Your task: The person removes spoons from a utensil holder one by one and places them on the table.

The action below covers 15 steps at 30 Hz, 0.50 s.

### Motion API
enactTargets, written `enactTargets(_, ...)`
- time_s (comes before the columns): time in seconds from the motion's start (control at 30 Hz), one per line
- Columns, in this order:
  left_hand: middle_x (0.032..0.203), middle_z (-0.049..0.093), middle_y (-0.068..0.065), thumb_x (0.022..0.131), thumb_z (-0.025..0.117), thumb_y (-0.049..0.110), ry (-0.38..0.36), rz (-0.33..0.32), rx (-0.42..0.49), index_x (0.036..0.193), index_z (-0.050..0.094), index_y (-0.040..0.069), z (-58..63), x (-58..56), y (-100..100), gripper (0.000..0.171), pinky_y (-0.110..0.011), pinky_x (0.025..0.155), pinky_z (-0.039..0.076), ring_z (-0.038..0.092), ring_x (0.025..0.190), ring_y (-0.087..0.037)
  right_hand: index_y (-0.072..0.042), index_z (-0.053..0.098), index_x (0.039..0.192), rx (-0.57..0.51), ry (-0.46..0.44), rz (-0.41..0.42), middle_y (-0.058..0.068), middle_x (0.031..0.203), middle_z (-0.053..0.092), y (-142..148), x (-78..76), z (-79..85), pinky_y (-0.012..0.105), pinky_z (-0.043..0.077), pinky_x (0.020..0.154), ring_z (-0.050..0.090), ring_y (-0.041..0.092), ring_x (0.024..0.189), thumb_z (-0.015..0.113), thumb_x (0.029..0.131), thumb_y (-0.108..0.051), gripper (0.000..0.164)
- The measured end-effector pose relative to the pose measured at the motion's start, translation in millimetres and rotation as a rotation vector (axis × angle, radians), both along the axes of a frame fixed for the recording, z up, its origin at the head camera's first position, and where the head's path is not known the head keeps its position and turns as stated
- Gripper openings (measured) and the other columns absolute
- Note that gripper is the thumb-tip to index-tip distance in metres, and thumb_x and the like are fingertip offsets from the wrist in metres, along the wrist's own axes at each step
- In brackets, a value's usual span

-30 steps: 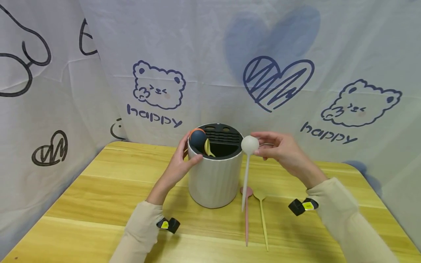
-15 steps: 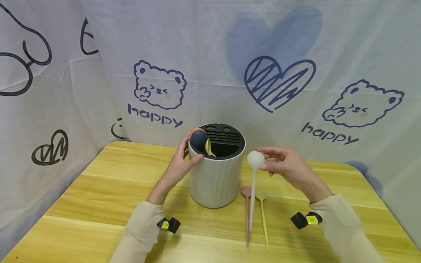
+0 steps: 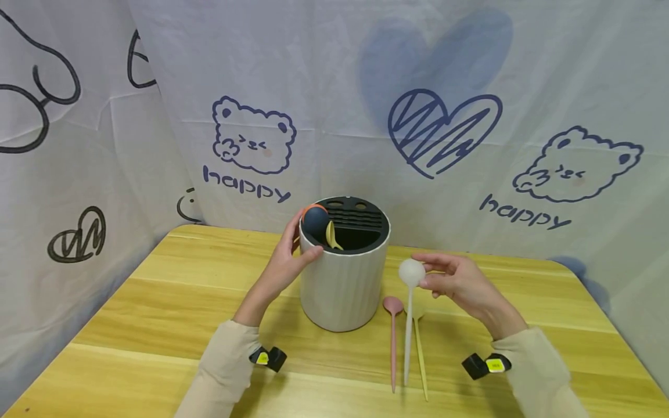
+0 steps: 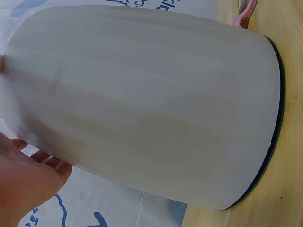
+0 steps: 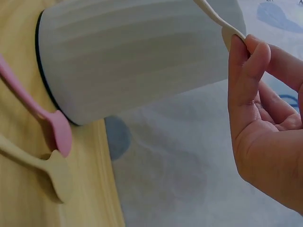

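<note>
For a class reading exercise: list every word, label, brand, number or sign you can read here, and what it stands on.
"happy": backdrop cloth, under the left bear drawing
"happy": same cloth, under the right bear drawing
Left yellow label, right yellow label, at the wrists: too small to read
Blue strokes in the wrist views: cut off, unreadable
Utensil holder, white spoon: no text visible

Before the curtain (image 3: 345,81), the canister (image 3: 342,290) stands on the surface (image 3: 157,325), utensils (image 3: 316,220) inside at left. Two spoons (image 3: 392,305) lie right of it; a third spoon (image 3: 412,273) is in the right hand (image 3: 461,285).
</note>
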<state>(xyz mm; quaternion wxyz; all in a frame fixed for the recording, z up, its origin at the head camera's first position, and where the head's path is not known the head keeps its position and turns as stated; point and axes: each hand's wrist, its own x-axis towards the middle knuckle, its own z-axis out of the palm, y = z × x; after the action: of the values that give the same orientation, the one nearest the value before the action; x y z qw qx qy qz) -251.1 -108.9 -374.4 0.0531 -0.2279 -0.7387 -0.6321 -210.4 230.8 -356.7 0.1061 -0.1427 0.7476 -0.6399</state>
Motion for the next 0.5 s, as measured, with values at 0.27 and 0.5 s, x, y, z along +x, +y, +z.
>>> enactTargets(0.27,0.159,0.015,-0.009,0.087,0.064,0.039,0.003,0.001,0.004,0.156,0.015,0.014,-0.5,1.0,-0.5,0.089,-0.048,0.115,0.019,0.018,0.144,-0.028,0.003,0.056,0.131,-0.005,-0.006,0.0,0.001,0.108,0.065,10.3,2.1,-12.2,0.023,0.049,0.064,0.057,0.016,0.083,0.066,0.089,-0.002,0.044)
enactTargets(0.5,0.159,0.016,-0.008,0.086,0.065,0.044,-0.002,0.006,-0.002,0.156,0.015,0.015,-3.0,0.5,-1.0,0.09,-0.048,0.115,0.019,0.018,0.144,-0.027,0.01,0.046,0.136,0.032,-0.048,-0.033,-0.001,0.11,0.065,24.2,2.0,-23.3,0.026,0.051,0.068,0.059,0.015,0.086,0.067,0.088,-0.004,0.054)
